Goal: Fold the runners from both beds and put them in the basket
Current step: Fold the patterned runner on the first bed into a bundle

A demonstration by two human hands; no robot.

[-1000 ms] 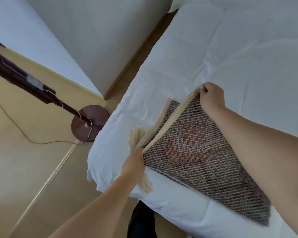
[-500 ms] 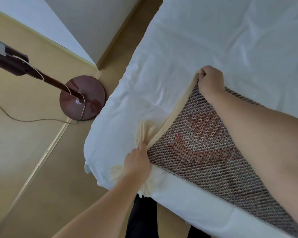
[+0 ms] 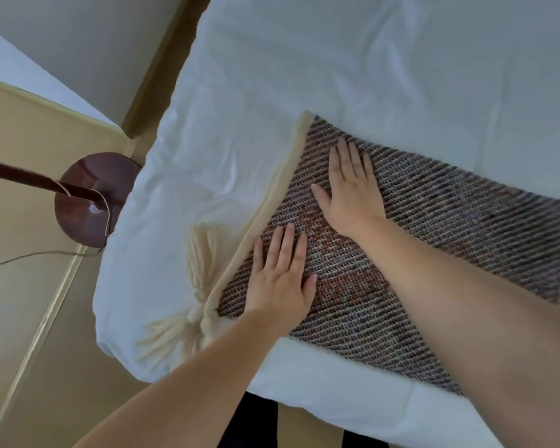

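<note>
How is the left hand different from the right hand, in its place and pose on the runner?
The left hand lies near the runner's corner by the tassels; the right hand lies farther up the bed. The left hand's fingers are close together; the right hand's thumb is spread wide. Both hands are open and flat, palms down on the woven cloth.

2 bare forearms reach in from the bottom edge, with no sleeves, watch or rings visible. The left hand (image 3: 280, 279) and right hand (image 3: 349, 192) have short, unpainted nails. Dark trousers (image 3: 256, 421) show below.
</note>
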